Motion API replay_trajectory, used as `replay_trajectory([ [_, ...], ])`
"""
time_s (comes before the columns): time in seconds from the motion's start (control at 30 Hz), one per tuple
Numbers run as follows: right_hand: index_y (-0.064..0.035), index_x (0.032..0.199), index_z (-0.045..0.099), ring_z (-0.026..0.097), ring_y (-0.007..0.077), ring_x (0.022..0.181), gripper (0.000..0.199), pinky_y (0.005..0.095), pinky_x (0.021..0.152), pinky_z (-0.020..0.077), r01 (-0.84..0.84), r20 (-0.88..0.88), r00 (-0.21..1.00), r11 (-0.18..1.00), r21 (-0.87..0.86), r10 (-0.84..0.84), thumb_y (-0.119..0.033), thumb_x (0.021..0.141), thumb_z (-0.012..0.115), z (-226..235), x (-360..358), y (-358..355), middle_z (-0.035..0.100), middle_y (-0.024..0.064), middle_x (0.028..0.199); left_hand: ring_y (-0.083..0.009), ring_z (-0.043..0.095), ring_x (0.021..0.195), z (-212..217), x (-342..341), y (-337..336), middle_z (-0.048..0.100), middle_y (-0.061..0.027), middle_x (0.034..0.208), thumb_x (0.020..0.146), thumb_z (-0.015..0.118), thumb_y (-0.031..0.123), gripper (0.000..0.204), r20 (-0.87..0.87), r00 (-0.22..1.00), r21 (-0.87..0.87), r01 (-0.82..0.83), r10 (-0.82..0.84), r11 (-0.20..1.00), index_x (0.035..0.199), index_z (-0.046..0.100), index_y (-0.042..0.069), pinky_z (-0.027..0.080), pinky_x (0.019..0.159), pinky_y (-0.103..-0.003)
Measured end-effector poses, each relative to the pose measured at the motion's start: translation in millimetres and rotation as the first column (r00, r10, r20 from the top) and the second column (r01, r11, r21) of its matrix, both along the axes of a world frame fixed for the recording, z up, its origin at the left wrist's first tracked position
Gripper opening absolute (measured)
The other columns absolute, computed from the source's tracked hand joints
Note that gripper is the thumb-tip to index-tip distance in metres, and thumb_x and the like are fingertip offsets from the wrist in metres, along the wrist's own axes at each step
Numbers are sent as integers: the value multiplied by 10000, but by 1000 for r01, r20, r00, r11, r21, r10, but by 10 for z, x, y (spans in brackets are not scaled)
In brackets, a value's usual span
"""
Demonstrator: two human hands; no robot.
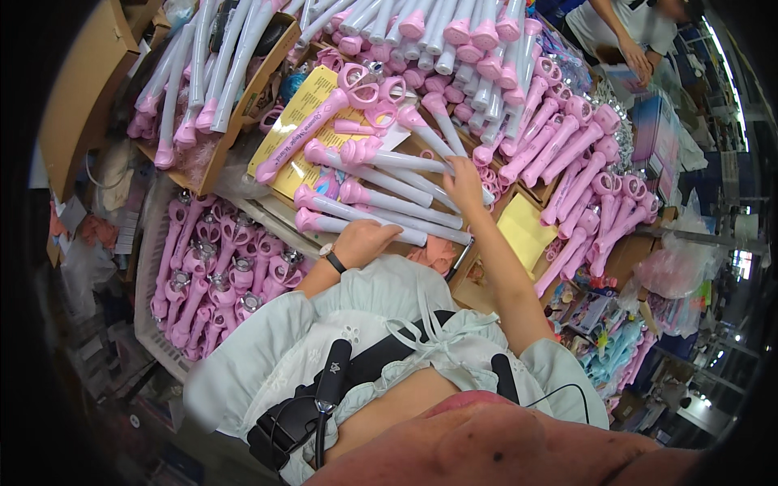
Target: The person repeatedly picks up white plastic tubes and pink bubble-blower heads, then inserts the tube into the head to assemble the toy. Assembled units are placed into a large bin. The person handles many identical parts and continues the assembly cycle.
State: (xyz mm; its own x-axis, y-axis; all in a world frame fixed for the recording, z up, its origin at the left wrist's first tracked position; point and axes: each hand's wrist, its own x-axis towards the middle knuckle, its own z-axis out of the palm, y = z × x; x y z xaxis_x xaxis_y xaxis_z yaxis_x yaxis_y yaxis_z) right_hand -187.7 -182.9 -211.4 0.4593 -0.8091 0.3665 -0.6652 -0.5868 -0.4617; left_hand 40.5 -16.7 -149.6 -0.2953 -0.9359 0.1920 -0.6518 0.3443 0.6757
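Several toy wand parts, white tubes with pink ends (pixel 373 197), lie side by side across the table before me. My left hand (pixel 366 240), with a black band at the wrist, is curled over the nearest white tube (pixel 413 237), fingers partly hidden. Farther right, my right hand (pixel 464 185) has its fingers closed at the end of another white tube (pixel 413 164). Beyond the left hand, a pink wand handle (pixel 304 134) lies on a yellow printed card (pixel 284 146), with pink ring-shaped heads (pixel 361 85) close by.
A grey crate (pixel 150 304) at the left holds pink wands with clear gems. White tubes fill a cardboard box (pixel 235 134) and a far pile (pixel 478 49). Pink handles (pixel 567 154) and a yellow sheet (pixel 525 231) lie right. Another person's hand (pixel 636 61) is at the far right.
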Motion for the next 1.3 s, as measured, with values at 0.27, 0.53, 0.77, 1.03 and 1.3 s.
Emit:
replay_trajectory([
  [0.27, -53, 1066, 550, 585, 346, 863, 366, 453, 729, 461, 359, -322, 901, 917, 175, -291, -165, 726, 625, -41, -291, 53, 597, 168, 942, -297, 590, 742, 226, -87, 235, 601, -129, 794, 739, 695, 314, 273, 90, 996, -41, 27, -23, 999, 825, 627, 64, 465, 638, -360],
  [0.53, -28, 1171, 546, 612, 300, 907, 445, 358, 769, 471, 59, 158, 975, 864, 500, -158, -222, 774, 598, 746, -325, 1117, 619, 194, 962, -205, 457, 1171, 355, -90, 37, 468, -135, 1257, 852, 631, 138, 624, -731, 393, 588, -51, 557, 807, 1350, 277, 15, 382, 984, -339],
  [0.77, -67, 1191, 541, 603, 300, 909, 468, 345, 789, 472, -83, 215, 975, 816, 572, -52, -183, 750, 645, 1351, -513, 1687, 609, 163, 1012, -263, 451, 1202, 657, -174, -91, 485, -133, 1281, 848, 582, 42, 582, -940, 109, 342, 276, 324, 898, 1359, 305, 71, 342, 1028, -392],
  [1.03, -27, 1184, 544, 554, 191, 1026, 477, 300, 889, 424, -83, 349, 924, 810, 580, -156, -95, 739, 702, 1470, -974, 1795, 590, 91, 1108, -331, 407, 1249, 708, -117, 41, 490, -145, 1276, 858, 512, -35, 482, -903, -197, 293, 365, 381, 884, 1308, 376, 72, 333, 1057, -446],
  [1.3, -2, 1178, 520, 532, 127, 1000, 403, 268, 875, 418, -285, 753, 582, 791, 542, -306, -50, 800, 651, 1487, -1008, 1778, 576, 58, 1090, -309, 410, 1245, 642, -129, 83, 504, -121, 1271, 876, 504, -4, 423, -856, -379, 237, 316, 351, 919, 1280, 411, 76, 332, 1054, -444],
])
